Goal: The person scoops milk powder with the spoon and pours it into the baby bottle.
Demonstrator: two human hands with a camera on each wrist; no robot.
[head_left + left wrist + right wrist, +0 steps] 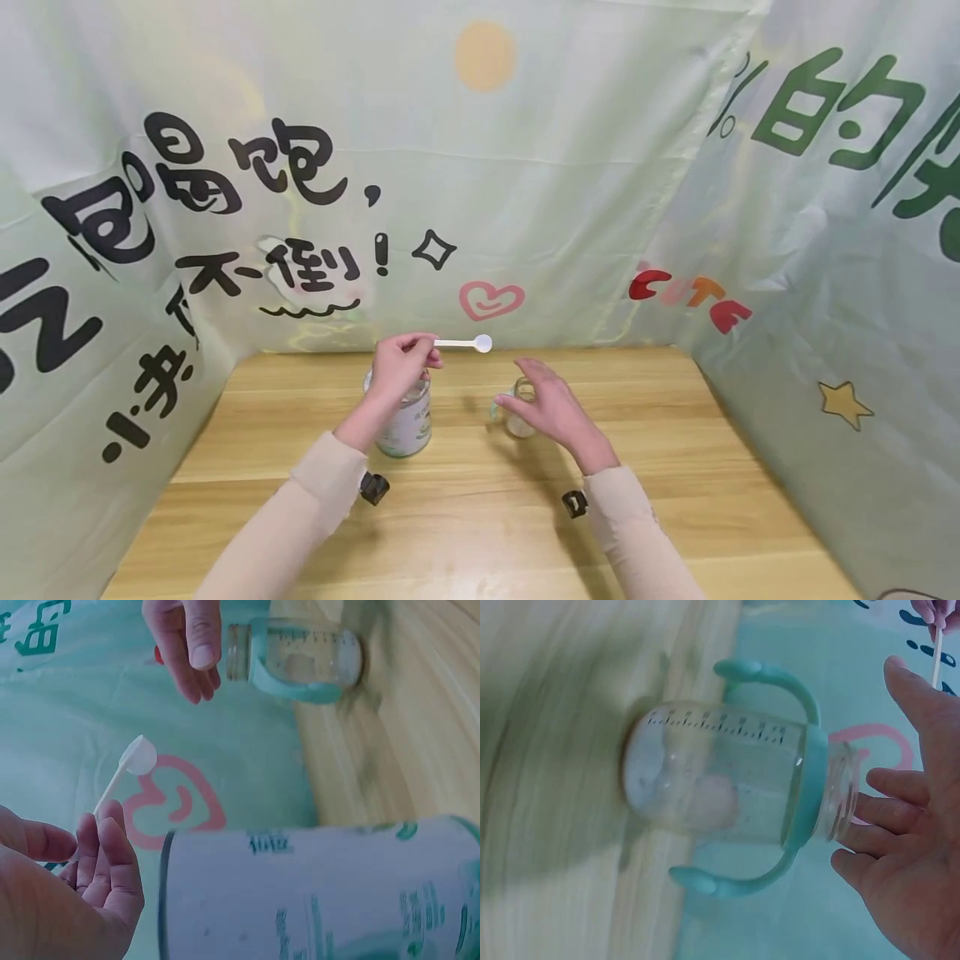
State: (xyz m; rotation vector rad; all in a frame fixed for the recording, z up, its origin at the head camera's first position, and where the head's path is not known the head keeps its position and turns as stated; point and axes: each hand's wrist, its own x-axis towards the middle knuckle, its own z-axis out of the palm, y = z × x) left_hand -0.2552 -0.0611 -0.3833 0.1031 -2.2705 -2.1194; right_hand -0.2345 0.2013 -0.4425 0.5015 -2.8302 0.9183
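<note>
My left hand (pixel 397 364) pinches the thin handle of a white measuring scoop (pixel 483 342) between thumb and fingers. It holds the scoop above a white milk powder can (pixel 405 429), with the scoop's bowl pointing right. Beside the neck of a clear baby bottle (pixel 727 772) is my right hand (pixel 551 406), its fingers loosely extended and holding nothing. Whether those fingertips touch the bottle's neck I cannot tell. The bottle stands upright without a cap. It has a teal collar with two handles (pixel 761 883), and white powder (pixel 646 769) lies at its bottom.
A light wooden table (pixel 465 533) carries the can on the left and the bottle on the right. Printed fabric curtains (pixel 570 217) hang along the back and both sides. At the lower right corner a dark cable (pixel 907 592) is partly visible.
</note>
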